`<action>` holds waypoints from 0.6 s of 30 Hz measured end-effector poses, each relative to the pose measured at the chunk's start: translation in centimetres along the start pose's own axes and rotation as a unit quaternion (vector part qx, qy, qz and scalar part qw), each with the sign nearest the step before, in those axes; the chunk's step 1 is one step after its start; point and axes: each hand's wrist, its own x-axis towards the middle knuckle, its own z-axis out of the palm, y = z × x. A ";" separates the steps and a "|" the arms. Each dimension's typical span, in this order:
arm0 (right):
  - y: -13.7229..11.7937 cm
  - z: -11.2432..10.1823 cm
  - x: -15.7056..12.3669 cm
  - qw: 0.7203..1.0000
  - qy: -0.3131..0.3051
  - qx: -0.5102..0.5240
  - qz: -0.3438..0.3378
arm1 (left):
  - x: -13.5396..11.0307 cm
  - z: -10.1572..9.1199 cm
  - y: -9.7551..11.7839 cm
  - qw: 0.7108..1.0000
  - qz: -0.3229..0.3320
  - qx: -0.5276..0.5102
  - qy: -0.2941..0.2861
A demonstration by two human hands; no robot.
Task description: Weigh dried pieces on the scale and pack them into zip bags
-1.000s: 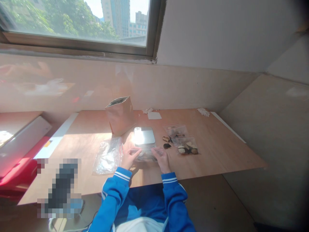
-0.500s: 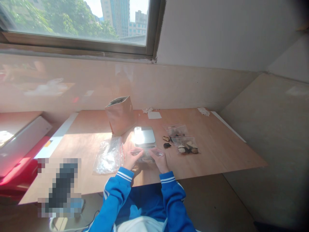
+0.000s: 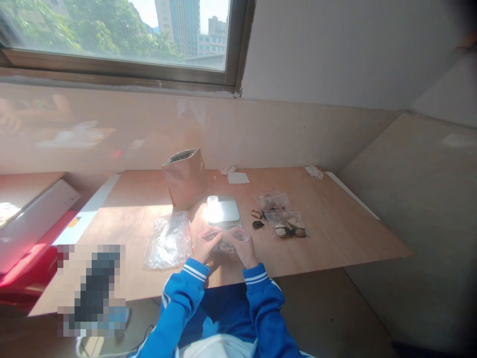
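Observation:
Both hands pinch the top edge of a clear zip bag [image 3: 225, 245] that has brownish pieces inside. My left hand [image 3: 204, 246] grips it left of the middle; my right hand [image 3: 243, 247] has hold just to the right, the fingertips of both close together. Right behind the bag lies a small silver scale [image 3: 222, 209]. To its right sit loose dark dried pieces [image 3: 258, 224], a filled zip bag [image 3: 289, 226] of dark and pale slices, and another filled bag [image 3: 271, 200] behind that one.
A brown paper pouch [image 3: 186, 179] stands open behind the scale's left side. Flat clear plastic bags [image 3: 169, 241] lie left of my hands. A white card [image 3: 238, 177] and crumpled white scraps [image 3: 314, 172] are near the wall. A red chair [image 3: 32, 268] stands at the left.
My right hand has slid left along the bag's top edge, closer to my left hand. The scale and the other bags have stayed put.

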 end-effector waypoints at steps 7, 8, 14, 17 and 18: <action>-0.1 0.4 -0.1 0.994 0.096 -0.009 -0.044 | -0.4 1.3 0.2 0.998 0.012 0.014 0.063; -0.1 0.3 -0.1 0.994 0.098 -0.008 -0.047 | -0.4 1.4 0.3 0.998 0.005 0.008 0.066; -0.6 -0.5 0.1 0.995 0.087 -0.029 -0.046 | 0.0 1.3 0.8 0.991 -0.037 -0.034 0.120; -0.8 -0.7 0.3 0.994 0.100 -0.020 -0.028 | 0.1 1.2 1.0 0.985 -0.034 -0.032 0.164; -0.9 -0.7 0.4 0.994 0.109 -0.017 -0.024 | 0.1 1.2 1.1 0.985 -0.032 -0.031 0.169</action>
